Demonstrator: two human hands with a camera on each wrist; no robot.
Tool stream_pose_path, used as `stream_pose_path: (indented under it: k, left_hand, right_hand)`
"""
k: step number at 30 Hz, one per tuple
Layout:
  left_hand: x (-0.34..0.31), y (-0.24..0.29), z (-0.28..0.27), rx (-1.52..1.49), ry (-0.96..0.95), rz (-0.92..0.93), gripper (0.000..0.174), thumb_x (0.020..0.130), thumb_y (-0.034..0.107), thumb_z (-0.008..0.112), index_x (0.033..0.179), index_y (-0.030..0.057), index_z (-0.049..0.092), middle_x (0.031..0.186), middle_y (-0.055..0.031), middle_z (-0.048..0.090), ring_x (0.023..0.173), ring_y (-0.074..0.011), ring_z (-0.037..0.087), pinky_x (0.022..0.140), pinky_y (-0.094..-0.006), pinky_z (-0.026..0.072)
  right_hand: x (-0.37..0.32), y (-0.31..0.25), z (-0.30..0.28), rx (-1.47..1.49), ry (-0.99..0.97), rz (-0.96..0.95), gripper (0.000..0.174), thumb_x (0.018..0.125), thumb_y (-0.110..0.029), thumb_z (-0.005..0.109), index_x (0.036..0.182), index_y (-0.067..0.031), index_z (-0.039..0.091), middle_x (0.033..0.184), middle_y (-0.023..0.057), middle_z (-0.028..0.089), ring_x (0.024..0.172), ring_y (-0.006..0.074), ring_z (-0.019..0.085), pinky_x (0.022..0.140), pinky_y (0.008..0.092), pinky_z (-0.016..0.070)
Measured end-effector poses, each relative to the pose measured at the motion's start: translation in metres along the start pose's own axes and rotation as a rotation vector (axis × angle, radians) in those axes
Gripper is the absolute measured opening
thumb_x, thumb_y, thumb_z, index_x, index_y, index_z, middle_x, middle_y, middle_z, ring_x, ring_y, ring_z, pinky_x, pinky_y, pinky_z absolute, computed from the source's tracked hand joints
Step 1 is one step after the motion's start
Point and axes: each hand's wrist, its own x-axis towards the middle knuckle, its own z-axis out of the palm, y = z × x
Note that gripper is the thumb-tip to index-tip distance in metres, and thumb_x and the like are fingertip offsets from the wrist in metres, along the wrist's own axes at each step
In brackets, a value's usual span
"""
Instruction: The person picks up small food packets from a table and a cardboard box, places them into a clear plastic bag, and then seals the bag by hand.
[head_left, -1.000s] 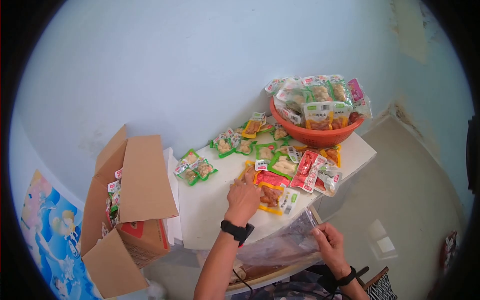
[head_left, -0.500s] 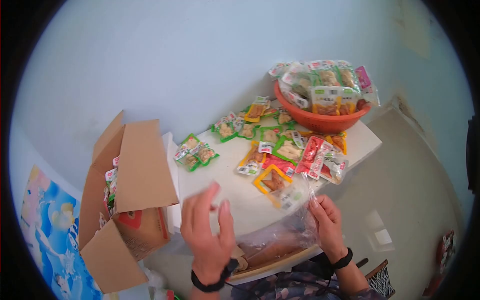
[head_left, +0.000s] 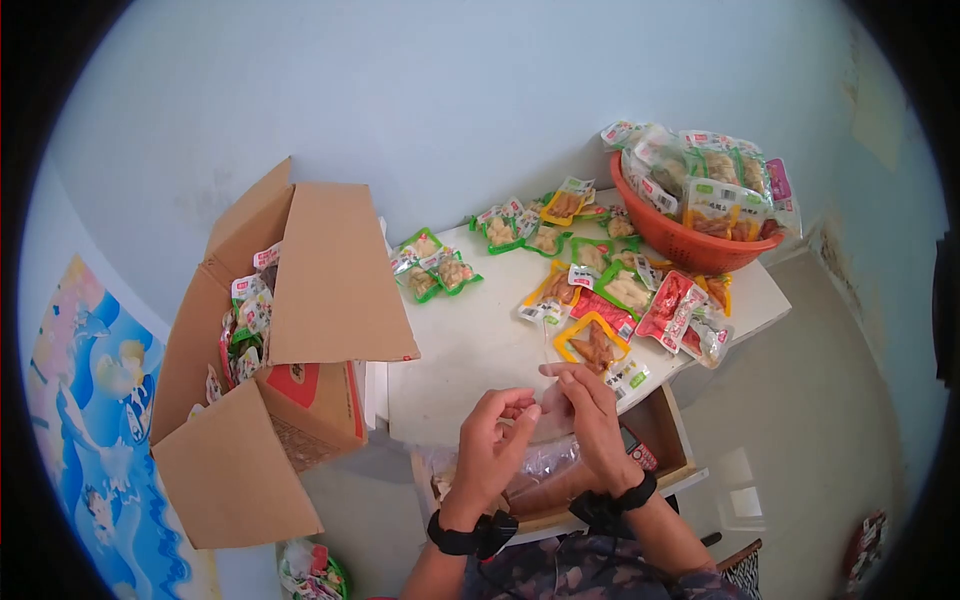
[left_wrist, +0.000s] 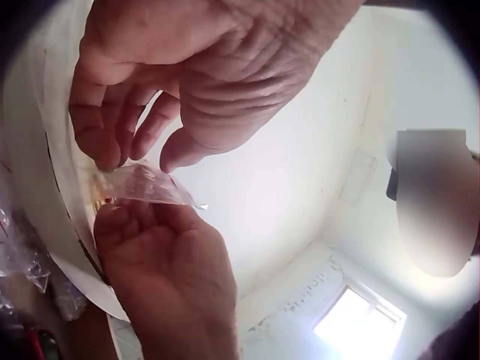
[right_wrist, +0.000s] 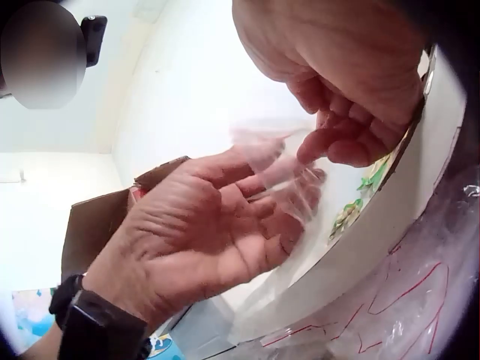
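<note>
While the right hand [head_left: 598, 425] pinches a clear plastic bag [left_wrist: 150, 186] with thumb and fingertips, the left hand [head_left: 490, 450] touches it — grip loose, fingers bent and parted. The bag is between both hands, by the near edge of the table [head_left: 450, 350] and a yellow-edged food packet [head_left: 597, 347].

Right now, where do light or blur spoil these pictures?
Head view: black rounded corners, and a pale glare patch on the floor. Left wrist view: the window is blown out to white. Right wrist view: the wall washes out nearly white, and the clear bag looks soft.
</note>
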Motion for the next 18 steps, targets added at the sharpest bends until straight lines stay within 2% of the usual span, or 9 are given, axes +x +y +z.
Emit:
stream_pose_path:
  k: [2,9,11,14,18]
  left_hand:
    - [0.003,-0.005,-0.001,-0.03,-0.015,-0.09,0.026,0.102,0.014,0.065,0.123,-0.0009,0.065,0.11,-0.0057,0.07,0.092,-0.0079,0.063,0.074,-0.0237,0.053]
    - [0.01,-0.012,0.002,-0.067,0.004,-0.102,0.022,0.103,0.016,0.066,0.116,-0.0009,0.068,0.1,-0.0034,0.073,0.086,-0.0077,0.065,0.073,-0.0231,0.0524]
    - [0.012,-0.014,0.001,-0.065,0.014,-0.135,0.019,0.101,0.014,0.068,0.111,-0.0016,0.07,0.097,-0.0025,0.073,0.083,-0.0072,0.065,0.072,-0.0227,0.0519]
    - [0.012,-0.023,0.003,-0.02,0.073,-0.035,0.013,0.099,0.011,0.07,0.105,-0.0004,0.071,0.094,-0.0015,0.072,0.08,-0.006,0.063,0.069,-0.0219,0.0502]
    - [0.011,-0.019,0.001,-0.239,0.126,-0.154,0.007,0.097,0.009,0.072,0.099,0.0025,0.072,0.085,0.0014,0.069,0.072,-0.0039,0.057,0.063,-0.021,0.0456]
  right_hand:
    - [0.001,0.013,0.002,0.04,-0.033,-0.014,0.025,0.109,-0.018,0.051,0.12,-0.0007,0.065,0.083,0.0002,0.062,0.069,0.0068,0.054,0.064,0.0237,0.0467]
    - [0.004,0.02,0.002,0.019,-0.037,-0.01,0.021,0.106,-0.015,0.058,0.119,-0.001,0.065,0.085,0.0001,0.065,0.075,0.0053,0.06,0.068,0.0222,0.0512]
    - [0.004,0.016,0.006,0.049,-0.036,0.012,0.018,0.105,-0.014,0.061,0.116,-0.001,0.065,0.084,0.0005,0.066,0.074,0.0056,0.06,0.067,0.0218,0.0509]
    - [0.006,0.02,0.004,0.018,-0.061,0.013,0.015,0.103,-0.014,0.064,0.111,-0.0013,0.064,0.083,0.0011,0.066,0.072,0.0058,0.061,0.064,0.0214,0.0504]
    - [0.008,0.028,0.0,0.059,-0.082,0.013,0.014,0.101,-0.014,0.067,0.106,-0.0017,0.063,0.083,0.0018,0.067,0.069,0.0062,0.061,0.059,0.0219,0.0498]
